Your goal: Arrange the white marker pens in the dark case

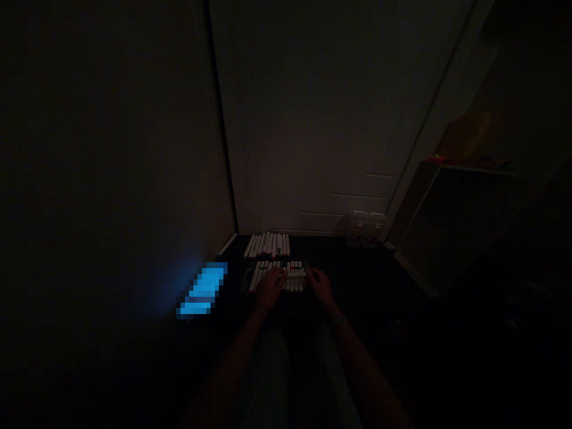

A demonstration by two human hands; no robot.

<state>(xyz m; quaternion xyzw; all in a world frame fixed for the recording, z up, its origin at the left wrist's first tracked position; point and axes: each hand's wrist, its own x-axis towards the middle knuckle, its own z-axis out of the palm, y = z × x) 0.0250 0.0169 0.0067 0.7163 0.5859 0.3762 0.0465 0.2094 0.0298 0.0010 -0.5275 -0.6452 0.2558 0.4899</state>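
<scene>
A white marker (295, 274) lies crosswise between my two hands, one end at each. The fingers of my left hand (269, 288) are closed on its left end. On its right end, the fingers of my right hand (320, 287) are pinched. Beneath the hands is a row of white markers (256, 275) with coloured ends, side by side, partly covered by my left hand. Farther back, a second group of white markers (267, 245) rests on the dark surface (348, 274). Dim light hides finer detail of the fingers.
Two clear plastic cases (357, 229) with handles stand at the back right by the pale panel (322, 119). To the left glows a blurred blue rectangle (204, 291). A shelf unit (465, 168) with a rounded orange object (467, 134) is at the right.
</scene>
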